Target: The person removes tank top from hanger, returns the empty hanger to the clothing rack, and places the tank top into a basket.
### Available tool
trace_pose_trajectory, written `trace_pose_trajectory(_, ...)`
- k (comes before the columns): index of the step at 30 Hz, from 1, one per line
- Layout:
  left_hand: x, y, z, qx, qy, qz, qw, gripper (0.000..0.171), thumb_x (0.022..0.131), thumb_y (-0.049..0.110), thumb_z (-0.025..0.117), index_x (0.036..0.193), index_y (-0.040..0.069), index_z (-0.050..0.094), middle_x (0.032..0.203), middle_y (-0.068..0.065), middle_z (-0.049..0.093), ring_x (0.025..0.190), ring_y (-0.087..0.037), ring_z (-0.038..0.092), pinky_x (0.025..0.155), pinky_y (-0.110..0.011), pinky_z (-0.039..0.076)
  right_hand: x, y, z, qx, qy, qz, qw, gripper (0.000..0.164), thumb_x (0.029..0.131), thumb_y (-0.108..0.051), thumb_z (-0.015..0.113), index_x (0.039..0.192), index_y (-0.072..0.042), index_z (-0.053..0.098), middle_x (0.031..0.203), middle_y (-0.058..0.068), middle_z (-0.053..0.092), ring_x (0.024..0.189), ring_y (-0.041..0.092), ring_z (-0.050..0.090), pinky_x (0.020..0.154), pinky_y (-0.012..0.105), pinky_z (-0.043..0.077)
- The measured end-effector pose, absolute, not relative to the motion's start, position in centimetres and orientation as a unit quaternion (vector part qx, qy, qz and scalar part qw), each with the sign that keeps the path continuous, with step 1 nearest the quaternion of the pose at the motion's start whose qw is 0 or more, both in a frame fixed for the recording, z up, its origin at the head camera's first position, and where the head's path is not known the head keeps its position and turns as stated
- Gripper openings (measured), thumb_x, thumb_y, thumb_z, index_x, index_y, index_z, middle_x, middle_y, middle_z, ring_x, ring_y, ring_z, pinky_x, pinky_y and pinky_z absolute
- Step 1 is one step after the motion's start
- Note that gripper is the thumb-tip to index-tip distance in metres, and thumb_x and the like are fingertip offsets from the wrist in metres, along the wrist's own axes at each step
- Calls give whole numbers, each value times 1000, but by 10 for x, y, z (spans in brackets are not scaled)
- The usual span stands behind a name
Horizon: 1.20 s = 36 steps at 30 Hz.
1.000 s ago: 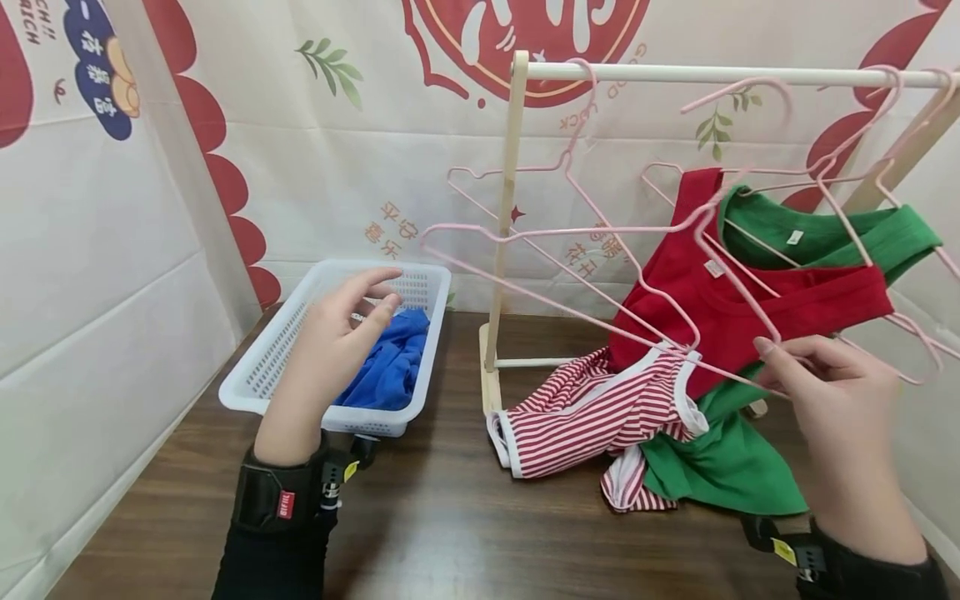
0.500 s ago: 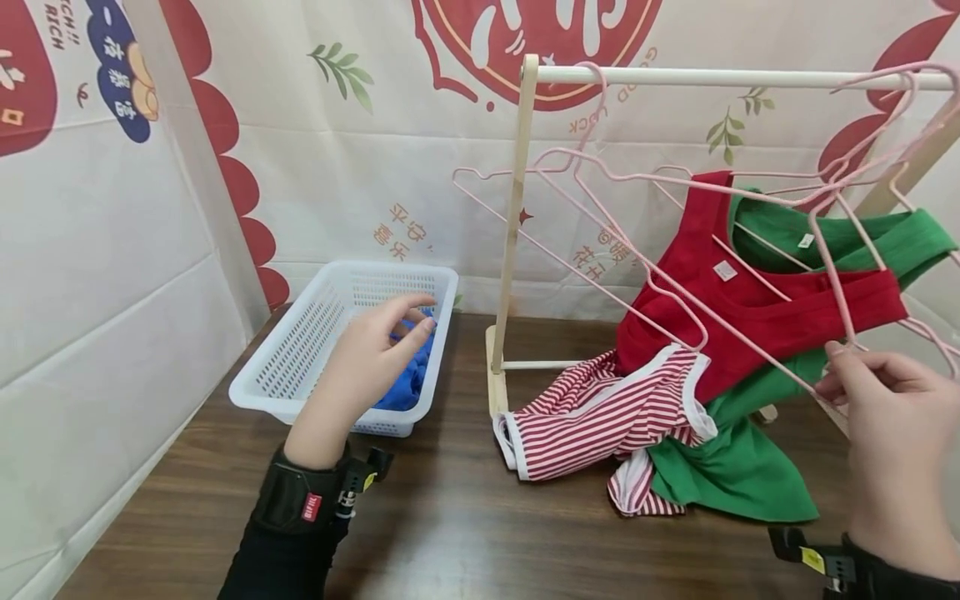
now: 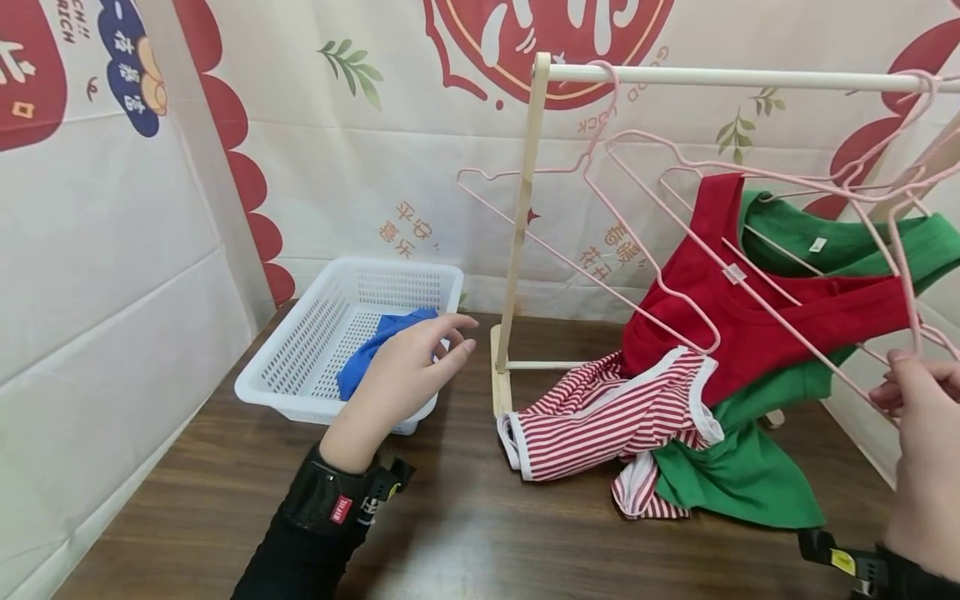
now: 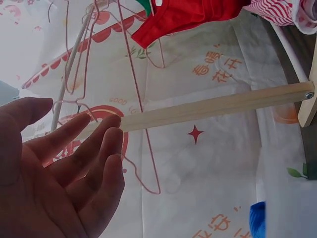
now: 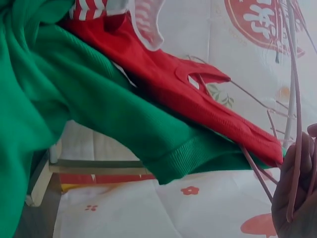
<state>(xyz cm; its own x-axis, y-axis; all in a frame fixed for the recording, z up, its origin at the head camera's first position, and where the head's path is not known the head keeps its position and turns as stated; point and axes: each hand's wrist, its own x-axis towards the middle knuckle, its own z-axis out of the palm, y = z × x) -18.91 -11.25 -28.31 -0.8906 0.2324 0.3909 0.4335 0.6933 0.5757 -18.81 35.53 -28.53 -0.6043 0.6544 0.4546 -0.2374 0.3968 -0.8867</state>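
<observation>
My right hand point(image 3: 926, 417) pinches the lower corner of a pink clothes hanger point(image 3: 907, 287) at the right edge of the head view. In the right wrist view, my fingers point(image 5: 285, 198) curl beside that hanger's pink wire. The held hanger crosses in front of a red sleeveless top point(image 3: 810, 308) and a green garment point(image 3: 750, 479) on the rack. My left hand point(image 3: 408, 367), fingers relaxed and holding nothing, is above the near right side of a white basket point(image 3: 277, 392). It partly hides a blue cloth point(image 3: 375, 350) inside.
A rack with a white rail point(image 3: 712, 77) and wooden post point(image 3: 521, 225) stands on the brown table point(image 3: 450, 533). Another pink hanger point(image 3: 573, 265) hangs near the post. A red-and-white striped garment point(image 3: 600, 425) droops in front. A printed cloth backdrop point(image 3: 360, 183) closes off the back.
My right hand has carried the hanger to the right, its hook passing toward the right edge. My left hand has shifted right and down across the basket. The head view has turned slightly left.
</observation>
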Motion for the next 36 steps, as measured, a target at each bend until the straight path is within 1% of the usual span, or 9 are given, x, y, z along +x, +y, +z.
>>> trace_pose_trajectory(3,-192,-108,-285,-189,-913,-331,142,38,89,50,42,118,28,54,88,14,56,75,-5,51,63,-26,44,-187,358,-286,-141,-726,522,424,17,87,-17,59,69,-16,59,57,-9,52,48,0,47,54,6,38)
trace_pose_trajectory(5,-194,-105,-287,-193,-918,-315,145,41,89,52,40,119,27,54,88,14,56,76,-4,50,64,-25,43,-187,357,-285,-151,-732,518,415,15,87,-19,59,72,-14,62,58,-9,52,50,0,47,54,7,36)
trace_pose_trajectory(9,-198,-99,-290,-203,-924,-286,153,40,90,49,41,119,26,54,86,15,57,77,-1,52,64,-24,43,-185,349,-279,-177,-744,525,375,14,86,-25,61,83,-12,65,64,-6,55,58,5,48,56,12,34)
trace_pose_trajectory(14,-200,-91,-293,-212,-930,-258,152,37,90,45,43,119,24,54,86,16,57,76,0,53,62,-22,42,-186,336,-271,-181,-766,515,338,21,83,-31,62,89,-10,66,66,-6,56,58,4,50,55,10,36)
trace_pose_trajectory(19,-201,-85,-298,-215,-934,-246,147,35,90,43,46,117,24,55,83,16,56,70,0,51,56,-21,41,-192,326,-262,-176,-803,462,333,25,81,-35,62,93,-12,66,63,-13,54,53,-3,51,57,5,38)
trace_pose_trajectory(23,-202,-81,-300,-218,-934,-240,148,36,90,43,46,117,22,56,83,15,57,69,-1,51,57,-20,41,-199,318,-256,-151,-816,433,352,34,80,-34,64,102,-8,68,63,-17,54,53,-5,51,56,4,38)
trace_pose_trajectory(26,-202,-79,-301,-224,-934,-237,148,36,90,43,46,117,21,56,84,14,58,70,-1,51,58,-21,41,-205,313,-253,-125,-816,438,355,37,79,-32,66,105,-7,67,67,-18,56,55,-6,53,57,4,38)
trace_pose_trajectory(31,-203,-78,-301,-228,-933,-233,150,34,90,42,46,116,21,56,83,14,57,69,-1,50,56,-21,41,-211,306,-247,-110,-815,467,326,43,76,-36,66,109,-9,65,76,-14,59,59,-5,57,59,4,40)
trace_pose_trajectory(36,-203,-74,-303,-227,-938,-222,139,34,90,43,45,116,23,55,85,13,58,70,-1,51,57,-20,41,-215,296,-239,-86,-823,469,309,46,75,-38,66,112,-11,64,81,-14,60,63,-4,59,59,5,41)
